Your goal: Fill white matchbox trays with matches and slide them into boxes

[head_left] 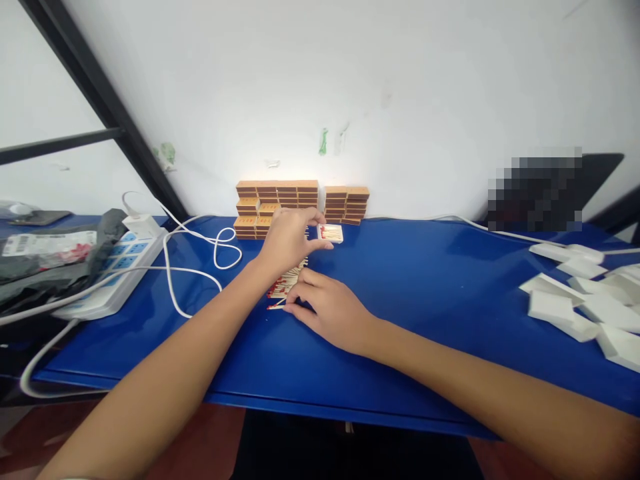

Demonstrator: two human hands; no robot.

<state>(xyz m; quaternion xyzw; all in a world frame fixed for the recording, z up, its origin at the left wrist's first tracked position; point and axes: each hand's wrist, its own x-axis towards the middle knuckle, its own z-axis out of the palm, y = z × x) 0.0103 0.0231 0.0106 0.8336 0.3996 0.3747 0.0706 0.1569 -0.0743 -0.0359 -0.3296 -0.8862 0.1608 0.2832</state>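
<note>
A small white matchbox tray (pixel 338 229) holding red-tipped matches lies at the middle of the blue table. My left hand (pixel 290 237) curves around its left end, index finger at the back edge and thumb along the front edge. Nearer to me, my right hand (pixel 333 308) pinches a match (pixel 276 307) between thumb and index finger, its red head pointing left. Beside these fingers lies a pile of loose matches (pixel 293 279), partly hidden under both hands.
Stacked matchboxes (pixel 277 193) and a smaller stack (pixel 347 203) stand against the wall. White empty trays (pixel 575 307) lie at the right. On the left are a power strip (pixel 120 267), white cables (pixel 216 241) and a dark plastic package (pixel 50 260). A dark panel (pixel 595 190) leans at the back right.
</note>
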